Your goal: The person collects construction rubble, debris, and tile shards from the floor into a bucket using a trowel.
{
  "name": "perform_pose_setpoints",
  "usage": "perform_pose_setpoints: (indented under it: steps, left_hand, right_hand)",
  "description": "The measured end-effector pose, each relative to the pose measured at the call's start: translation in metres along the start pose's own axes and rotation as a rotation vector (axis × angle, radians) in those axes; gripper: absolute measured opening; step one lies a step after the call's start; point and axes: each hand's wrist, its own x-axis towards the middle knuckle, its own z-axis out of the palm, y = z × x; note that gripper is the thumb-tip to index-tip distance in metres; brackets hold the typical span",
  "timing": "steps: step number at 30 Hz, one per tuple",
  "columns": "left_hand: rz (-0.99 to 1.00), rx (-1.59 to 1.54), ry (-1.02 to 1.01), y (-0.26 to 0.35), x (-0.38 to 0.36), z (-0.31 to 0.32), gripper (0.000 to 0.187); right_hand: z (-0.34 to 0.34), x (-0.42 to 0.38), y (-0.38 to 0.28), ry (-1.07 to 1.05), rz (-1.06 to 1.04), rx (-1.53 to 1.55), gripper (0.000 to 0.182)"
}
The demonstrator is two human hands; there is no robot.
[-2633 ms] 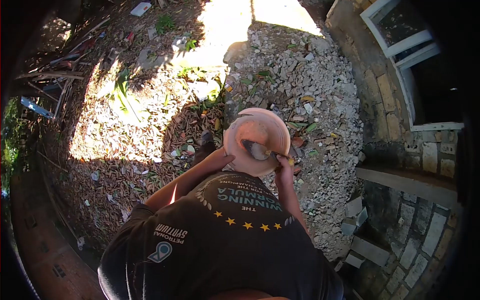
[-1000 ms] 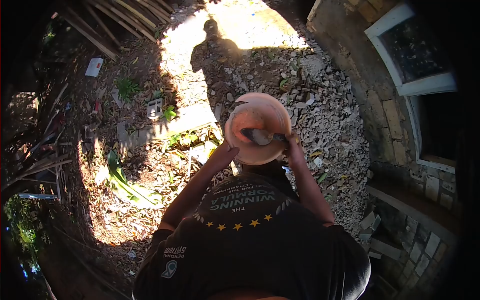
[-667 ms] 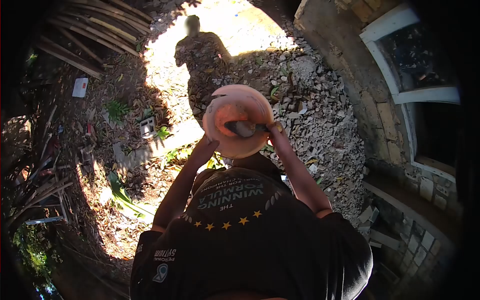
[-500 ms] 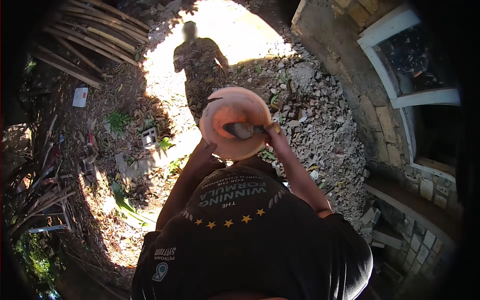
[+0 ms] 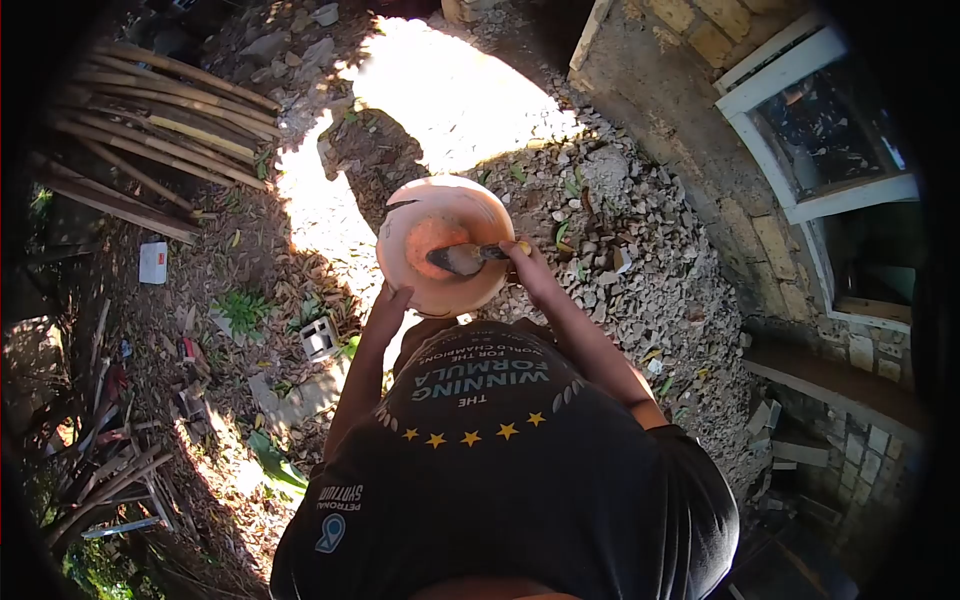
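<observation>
A pinkish bowl [image 5: 394, 243], nicked at ten o'clock on its rim, is held out at twelve o'clock from the dark shirt [image 5: 520, 500]. The left hand [image 5: 388, 304] clamps the rim at seven o'clock — thumb uppermost — while the right hand [image 5: 522, 262], at three, pinches a trowel [image 5: 464, 259] whose blade points toward nine inside the bowl.

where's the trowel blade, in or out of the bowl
In: the blade shows inside the bowl, its handle held in the right hand.
</observation>
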Motion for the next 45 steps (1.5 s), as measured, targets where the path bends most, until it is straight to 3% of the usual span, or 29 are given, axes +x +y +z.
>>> perform_pose_setpoints:
  steps: [3, 4, 8, 11, 15, 17, 19, 21, 24, 25, 28, 33, 35, 37, 39, 41, 42, 45]
  left_hand:
    - [0.109, 0.013, 0.037, 0.006, 0.024, -0.051, 0.053]
    - [0.117, 0.012, 0.061, 0.01, 0.027, -0.066, 0.052]
    - [0.072, 0.16, 0.127, 0.036, 0.037, -0.116, 0.054]
    - [0.083, 0.071, 0.135, 0.018, 0.061, -0.146, 0.053]
    - [0.056, 0.052, 0.087, 0.046, 0.077, -0.166, 0.053]
    - [0.047, 0.03, 0.007, 0.038, 0.101, -0.177, 0.054]
    - [0.041, 0.006, -0.074, 0.046, 0.122, -0.18, 0.054]
    - [0.064, 0.065, -0.15, 0.064, 0.141, -0.172, 0.052]
    - [0.139, 0.203, -0.179, 0.093, 0.175, -0.162, 0.052]
    - [0.162, 0.178, -0.215, 0.1, 0.189, -0.158, 0.052]
    - [0.088, 0.334, -0.224, 0.136, 0.225, -0.146, 0.05]
    - [0.181, 0.415, -0.29, 0.162, 0.313, -0.138, 0.048]
    - [0.031, 0.41, -0.285, 0.181, 0.344, -0.13, 0.056]
    - [0.051, 0.41, -0.249, 0.217, 0.364, -0.117, 0.055]
    - [0.099, 0.433, -0.276, 0.206, 0.409, -0.12, 0.055]
    - [0.133, 0.402, -0.275, 0.228, 0.434, -0.111, 0.055]
    - [0.225, 0.384, -0.267, 0.221, 0.456, -0.11, 0.055]
    - [0.109, 0.402, -0.305, 0.279, 0.478, -0.087, 0.054]
  right_hand:
    - [0.054, 0.015, -0.03, 0.074, 0.045, -0.039, 0.049]
    - [0.065, 0.026, -0.033, -0.002, 0.033, -0.072, 0.049]
    - [0.112, 0.071, -0.043, -0.076, 0.057, -0.131, 0.045]
    - [0.138, 0.083, -0.055, -0.103, 0.07, -0.228, 0.043]
    - [0.159, 0.092, -0.057, -0.097, -0.016, -0.168, 0.043]
    - [0.154, 0.098, -0.06, -0.104, -0.062, -0.099, 0.043]
    - [0.15, 0.092, -0.081, -0.013, 0.052, -0.227, 0.045]
    - [0.146, 0.101, -0.078, 0.052, -0.001, -0.126, 0.043]
    - [0.115, 0.126, -0.074, 0.156, -0.179, -0.332, 0.038]
    - [0.11, 0.135, -0.072, 0.126, -0.175, -0.14, 0.039]
    - [0.1, 0.156, -0.09, 0.172, -0.221, -0.037, 0.038]
    - [0.078, 0.218, -0.133, 0.186, -0.117, 0.125, 0.037]
    - [0.058, 0.255, -0.138, 0.136, -0.123, 0.08, 0.036]
    - [0.047, 0.279, -0.161, 0.163, -0.175, -0.032, 0.034]
    - [0.043, 0.297, -0.188, 0.146, -0.185, 0.062, 0.034]
    - [0.042, 0.298, -0.258, 0.264, 0.063, -0.219, 0.039]
    - [0.029, 0.315, -0.253, 0.22, 0.01, -0.179, 0.043]
    - [0.003, 0.347, -0.264, 0.218, 0.03, -0.154, 0.048]
